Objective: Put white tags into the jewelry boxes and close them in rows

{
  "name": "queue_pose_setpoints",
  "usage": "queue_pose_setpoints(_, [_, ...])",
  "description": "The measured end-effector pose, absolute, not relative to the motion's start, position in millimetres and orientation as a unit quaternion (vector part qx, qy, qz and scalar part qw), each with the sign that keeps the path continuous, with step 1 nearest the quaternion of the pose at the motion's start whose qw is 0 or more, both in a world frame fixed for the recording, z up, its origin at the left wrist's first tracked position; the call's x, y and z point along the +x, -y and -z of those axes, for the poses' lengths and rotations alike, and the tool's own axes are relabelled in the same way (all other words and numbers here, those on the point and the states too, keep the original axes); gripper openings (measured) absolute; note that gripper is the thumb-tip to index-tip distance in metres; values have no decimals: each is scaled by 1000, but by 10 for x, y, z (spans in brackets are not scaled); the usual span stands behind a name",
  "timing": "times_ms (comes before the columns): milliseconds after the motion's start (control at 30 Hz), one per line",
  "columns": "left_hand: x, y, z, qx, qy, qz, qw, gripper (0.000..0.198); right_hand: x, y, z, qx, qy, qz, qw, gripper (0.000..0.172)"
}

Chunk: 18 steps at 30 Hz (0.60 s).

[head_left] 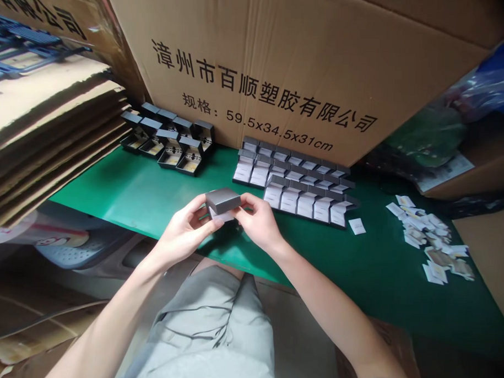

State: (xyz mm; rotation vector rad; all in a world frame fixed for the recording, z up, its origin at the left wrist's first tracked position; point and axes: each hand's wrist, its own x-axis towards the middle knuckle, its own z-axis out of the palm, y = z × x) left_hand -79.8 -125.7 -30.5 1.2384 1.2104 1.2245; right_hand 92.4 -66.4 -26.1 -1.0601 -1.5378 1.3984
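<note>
Both my hands hold one small dark grey hinged box (222, 200) just above the near edge of the green table (144, 196). My left hand (187, 229) grips it from the left and below, fingers curled. My right hand (257, 222) pinches its right side. A pale insert shows under the box's lid. Behind it lie rows of open grey boxes with white inserts (295, 185). Further left stands a group of open dark boxes with yellowish insides (168, 145).
A large printed cardboard carton (306, 64) stands at the back of the table. Flattened cardboard sheets (43, 132) are stacked at left. Several loose white cards (432, 236) lie scattered at right, and one white card (357, 226) lies near the rows.
</note>
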Motion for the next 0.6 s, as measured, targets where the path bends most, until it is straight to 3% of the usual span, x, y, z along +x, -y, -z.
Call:
queue_pose_setpoints(133, [-823,1260,300,516,-511,-502,470,47,909,665,290,-417,616,-531,406,27])
queue_pose_setpoints(367, [-881,1245,434,481,-506,-530,482,48,868,687,372,-402,614,-508,451,29])
queue_pose_setpoints(600, [-808,1199,379,367,-467,-618,515,43,868,724,318,-389,609,-592,357,33])
